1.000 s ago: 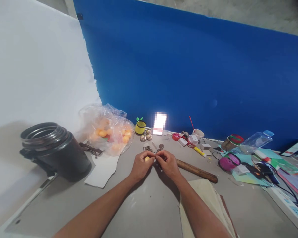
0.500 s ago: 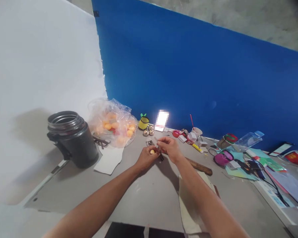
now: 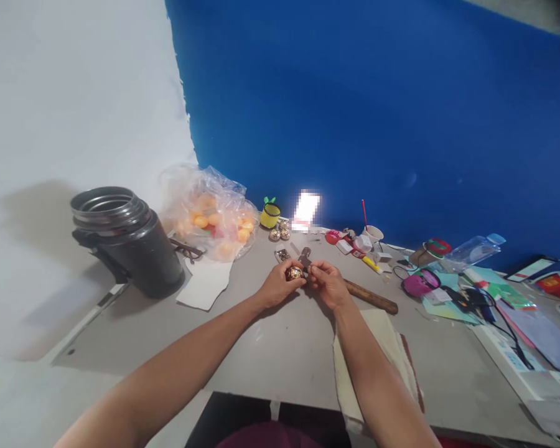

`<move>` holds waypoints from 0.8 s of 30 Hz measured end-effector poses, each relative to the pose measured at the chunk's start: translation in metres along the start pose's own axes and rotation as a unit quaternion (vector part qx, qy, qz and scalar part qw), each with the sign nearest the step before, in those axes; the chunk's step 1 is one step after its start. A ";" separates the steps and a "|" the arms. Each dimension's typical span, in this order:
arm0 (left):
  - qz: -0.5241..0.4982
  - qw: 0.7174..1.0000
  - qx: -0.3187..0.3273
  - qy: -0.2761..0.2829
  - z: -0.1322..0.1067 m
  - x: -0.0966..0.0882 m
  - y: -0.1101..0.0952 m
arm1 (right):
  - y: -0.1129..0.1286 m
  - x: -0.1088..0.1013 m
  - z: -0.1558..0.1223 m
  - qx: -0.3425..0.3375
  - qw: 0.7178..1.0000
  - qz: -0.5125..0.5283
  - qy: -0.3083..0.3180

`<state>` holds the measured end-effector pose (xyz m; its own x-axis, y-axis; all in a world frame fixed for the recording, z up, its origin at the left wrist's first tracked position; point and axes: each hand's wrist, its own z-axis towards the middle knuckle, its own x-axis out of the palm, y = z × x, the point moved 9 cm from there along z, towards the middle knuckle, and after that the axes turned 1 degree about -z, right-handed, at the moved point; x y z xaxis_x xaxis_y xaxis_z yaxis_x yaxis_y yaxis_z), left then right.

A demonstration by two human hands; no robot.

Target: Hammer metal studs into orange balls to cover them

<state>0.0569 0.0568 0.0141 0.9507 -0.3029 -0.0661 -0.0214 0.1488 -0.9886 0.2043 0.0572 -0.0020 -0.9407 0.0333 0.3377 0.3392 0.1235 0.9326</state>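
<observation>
Both hands meet over the middle of the grey table [image 3: 280,348]. My left hand [image 3: 277,286] is closed round a small ball [image 3: 294,273] that looks gold and patterned. My right hand [image 3: 325,282] pinches at the same ball from the right, fingers curled. Just beyond the hands lies a small metal tool [image 3: 304,254] and a shiny scrap [image 3: 282,254]. Two similar decorated balls [image 3: 279,234] sit further back beside a little yellow cup [image 3: 269,215].
A dark grey jug [image 3: 128,242] stands at the left, a clear bag of orange balls [image 3: 214,218] behind it. A wooden stick [image 3: 368,296] lies right of my hands, cloth [image 3: 378,354] under my right forearm. Cluttered papers, cables and small boxes [image 3: 466,292] fill the right side.
The ball in my left hand showed plain yellow before and now looks gold and patterned. My right hand lifted away briefly, then came back to the ball. The camera view shifted.
</observation>
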 end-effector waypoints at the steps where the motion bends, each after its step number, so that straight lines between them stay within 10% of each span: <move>1: 0.000 1.000 0.003 0.008 -0.001 0.002 -0.001 | -0.001 -0.003 0.000 0.004 1.000 0.006 0.001; 13: -0.229 0.967 -0.103 0.036 -0.003 0.015 0.016 | -0.007 0.005 -0.005 0.035 0.998 -0.012 0.058; 24: -0.141 0.987 -0.068 -0.021 0.001 -0.004 0.011 | -0.012 0.018 -0.015 0.047 0.984 -0.080 0.150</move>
<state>0.0529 0.0606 0.0037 0.9372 -0.2735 0.2164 0.2066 -0.0645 -0.9763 0.1840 0.0416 -0.0052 -0.9316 -0.2862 0.2239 0.1718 0.1959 0.9654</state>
